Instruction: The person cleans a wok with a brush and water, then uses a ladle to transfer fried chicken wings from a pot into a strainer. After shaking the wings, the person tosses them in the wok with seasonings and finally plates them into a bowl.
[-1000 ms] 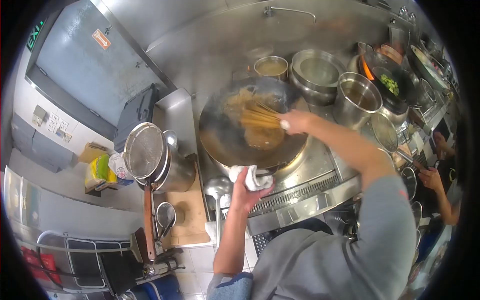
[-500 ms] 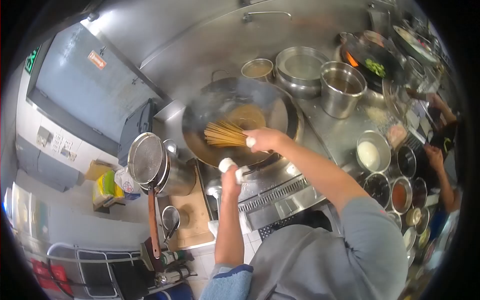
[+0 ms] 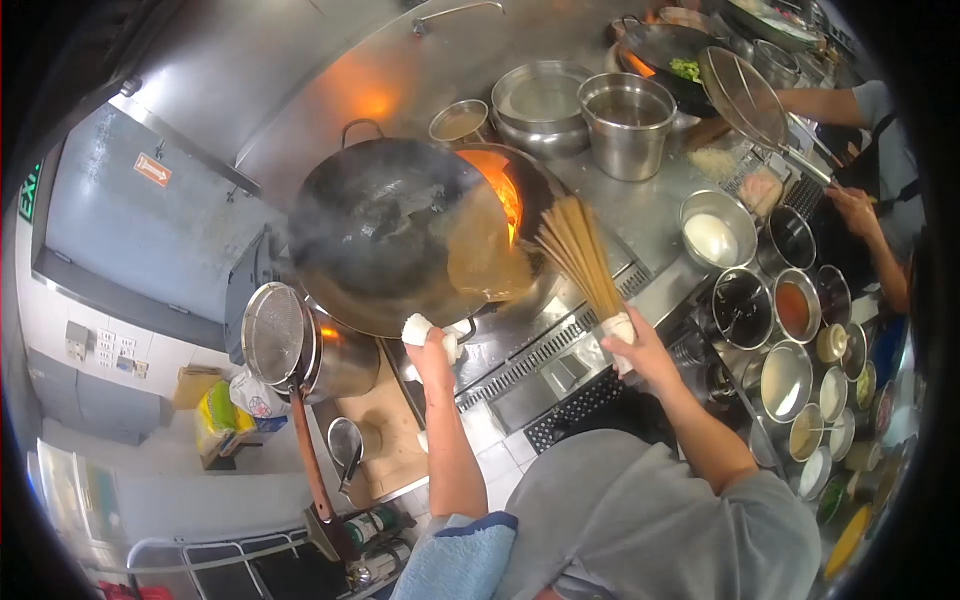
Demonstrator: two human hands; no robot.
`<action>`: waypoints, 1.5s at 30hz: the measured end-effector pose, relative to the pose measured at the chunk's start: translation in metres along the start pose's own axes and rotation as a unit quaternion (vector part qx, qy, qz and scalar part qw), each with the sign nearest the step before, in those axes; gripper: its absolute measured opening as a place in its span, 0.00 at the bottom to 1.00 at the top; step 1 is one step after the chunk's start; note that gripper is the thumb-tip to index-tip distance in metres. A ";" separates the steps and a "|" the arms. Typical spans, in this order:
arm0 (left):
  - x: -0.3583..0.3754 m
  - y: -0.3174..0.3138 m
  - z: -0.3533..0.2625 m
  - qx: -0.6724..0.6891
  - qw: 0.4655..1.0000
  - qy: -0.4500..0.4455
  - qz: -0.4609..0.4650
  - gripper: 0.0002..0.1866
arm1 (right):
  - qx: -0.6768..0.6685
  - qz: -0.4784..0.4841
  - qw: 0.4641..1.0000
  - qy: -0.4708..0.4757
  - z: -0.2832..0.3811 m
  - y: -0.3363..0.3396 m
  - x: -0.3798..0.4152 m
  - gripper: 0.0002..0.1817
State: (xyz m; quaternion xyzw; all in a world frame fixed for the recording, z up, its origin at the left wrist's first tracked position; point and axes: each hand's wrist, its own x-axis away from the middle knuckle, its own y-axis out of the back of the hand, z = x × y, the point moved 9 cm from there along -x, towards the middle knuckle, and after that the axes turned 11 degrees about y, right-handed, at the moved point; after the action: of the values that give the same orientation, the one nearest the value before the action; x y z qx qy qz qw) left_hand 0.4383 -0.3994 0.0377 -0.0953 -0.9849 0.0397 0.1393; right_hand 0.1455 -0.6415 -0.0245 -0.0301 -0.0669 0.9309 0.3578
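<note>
A large dark wok (image 3: 375, 225) is tilted over the burner, with brownish liquid (image 3: 485, 250) at its right side and orange flames (image 3: 505, 195) beside it. At the wok's near handle, my left hand (image 3: 432, 358) is closed around a white cloth (image 3: 418, 330). My right hand (image 3: 645, 350) grips the wrapped end of a bamboo brush (image 3: 582, 250), its bristles pointing up and left, to the right of the wok and apart from it.
Steel pots (image 3: 625, 115) stand behind the stove. Sauce bowls (image 3: 797, 305) line the right. At far right a co-worker's hand (image 3: 855, 210) holds a strainer (image 3: 742, 97). Another strainer (image 3: 273, 335) rests on a pot at left.
The brush has come out of the wok and moved right with my right hand. The wok has tipped, and flames now show beside it. The co-worker's strainer is raised.
</note>
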 end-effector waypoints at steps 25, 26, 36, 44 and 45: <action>0.035 0.021 0.098 -0.191 0.947 -0.170 -0.193 0.21 | 0.668 0.429 0.583 0.174 0.187 -0.085 -0.141 0.46; 0.035 0.021 0.094 -0.195 0.943 -0.185 -0.198 0.21 | 0.659 0.412 0.587 0.226 0.213 -0.091 -0.146 0.46; 0.042 0.011 0.070 -0.172 0.959 -0.160 -0.161 0.26 | 0.740 0.459 0.468 0.152 0.206 -0.099 -0.151 0.42; 0.039 0.011 0.088 -0.172 0.951 -0.199 -0.161 0.26 | 0.631 0.362 0.615 0.305 0.142 -0.092 -0.202 0.43; 0.044 0.011 0.078 -0.164 0.951 -0.204 -0.165 0.26 | 0.662 0.388 0.570 0.295 0.137 -0.089 -0.195 0.42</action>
State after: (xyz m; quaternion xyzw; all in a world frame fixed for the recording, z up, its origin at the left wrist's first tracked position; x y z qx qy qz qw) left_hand 0.3765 -0.3842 -0.0259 0.0568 -0.9872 -0.1272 -0.0776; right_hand 0.3346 -0.7210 0.1252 -0.0805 0.6949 0.7048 -0.1174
